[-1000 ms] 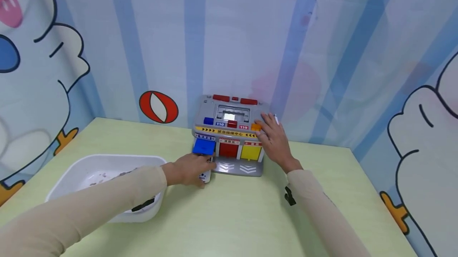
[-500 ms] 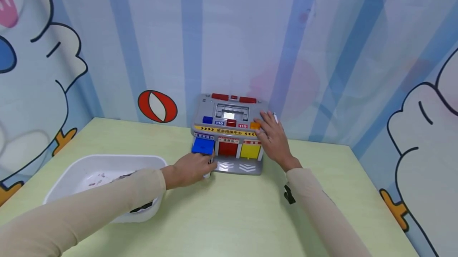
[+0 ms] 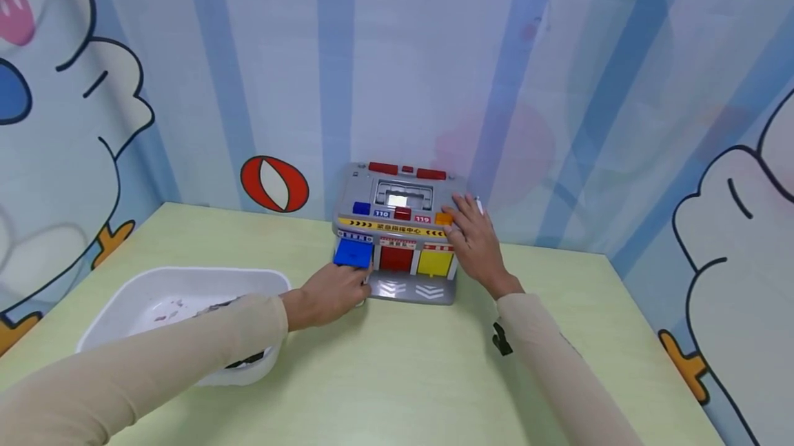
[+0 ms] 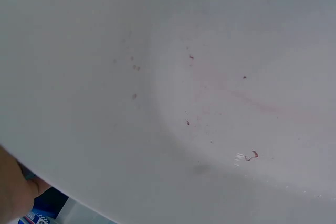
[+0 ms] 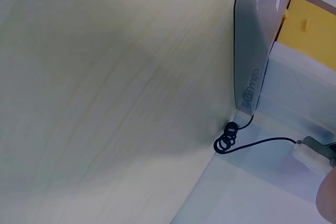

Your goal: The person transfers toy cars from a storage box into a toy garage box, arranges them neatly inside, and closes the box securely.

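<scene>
Against the back curtain stands a grey toy emergency station (image 3: 397,229) with blue, red and yellow garage doors. Its blue door (image 3: 354,253) is raised; the red door (image 3: 395,259) and yellow door (image 3: 435,263) are down. My left hand (image 3: 329,294) is just below the blue door, fingers curled over a small white toy car (image 3: 360,303). The hand hides nearly all of the car. My right hand (image 3: 476,246) rests on the station's right top corner with fingers extended, near the orange button (image 3: 443,218). In the left wrist view only part of the left hand (image 4: 13,192) shows.
A white plastic basin (image 3: 186,277) stands at the left under my left forearm, with dark bits inside. Behind the station's right side, a coiled black cord (image 5: 227,139) runs to a white and grey piece (image 5: 315,156). The table (image 3: 397,377) has a pale top.
My left hand has shifted slightly over the toy car, which now shows far less than before. The right hand and the station have stayed put.
</scene>
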`<action>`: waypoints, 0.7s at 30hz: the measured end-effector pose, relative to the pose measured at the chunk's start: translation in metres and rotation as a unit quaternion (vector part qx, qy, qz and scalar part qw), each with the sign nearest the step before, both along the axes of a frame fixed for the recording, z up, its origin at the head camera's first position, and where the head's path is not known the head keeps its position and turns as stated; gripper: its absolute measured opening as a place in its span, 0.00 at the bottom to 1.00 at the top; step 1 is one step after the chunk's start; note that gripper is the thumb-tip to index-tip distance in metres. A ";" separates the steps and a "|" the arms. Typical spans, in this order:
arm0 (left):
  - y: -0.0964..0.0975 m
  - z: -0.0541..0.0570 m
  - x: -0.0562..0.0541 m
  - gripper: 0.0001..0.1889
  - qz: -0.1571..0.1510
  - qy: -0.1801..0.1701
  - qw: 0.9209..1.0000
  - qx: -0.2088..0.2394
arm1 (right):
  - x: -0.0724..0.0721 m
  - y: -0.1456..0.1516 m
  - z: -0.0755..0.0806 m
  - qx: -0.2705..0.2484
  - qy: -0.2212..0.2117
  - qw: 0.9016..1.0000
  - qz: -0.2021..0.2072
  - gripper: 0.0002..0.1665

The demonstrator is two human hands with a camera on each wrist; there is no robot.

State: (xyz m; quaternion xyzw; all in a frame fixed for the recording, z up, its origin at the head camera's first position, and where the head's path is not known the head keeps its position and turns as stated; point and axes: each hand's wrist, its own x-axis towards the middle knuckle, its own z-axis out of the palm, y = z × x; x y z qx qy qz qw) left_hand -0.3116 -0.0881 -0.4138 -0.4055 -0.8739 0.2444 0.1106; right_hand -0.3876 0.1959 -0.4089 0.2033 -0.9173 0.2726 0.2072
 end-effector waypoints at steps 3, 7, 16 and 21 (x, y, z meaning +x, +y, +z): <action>0.001 -0.001 -0.001 0.13 0.001 -0.002 1.000 0.010 | 0.000 0.000 0.000 0.000 -0.002 1.000 -0.001 0.30; 0.002 -0.001 -0.001 0.11 0.004 -0.005 1.000 0.023 | 0.001 0.000 0.001 0.000 -0.002 1.000 -0.002 0.30; 0.003 0.001 -0.001 0.11 0.008 -0.014 0.999 0.033 | 0.000 0.000 0.000 -0.001 0.010 1.000 0.003 0.29; 0.003 0.001 0.000 0.14 0.011 -0.014 0.999 0.038 | 0.001 0.000 0.001 -0.002 0.009 1.000 0.002 0.29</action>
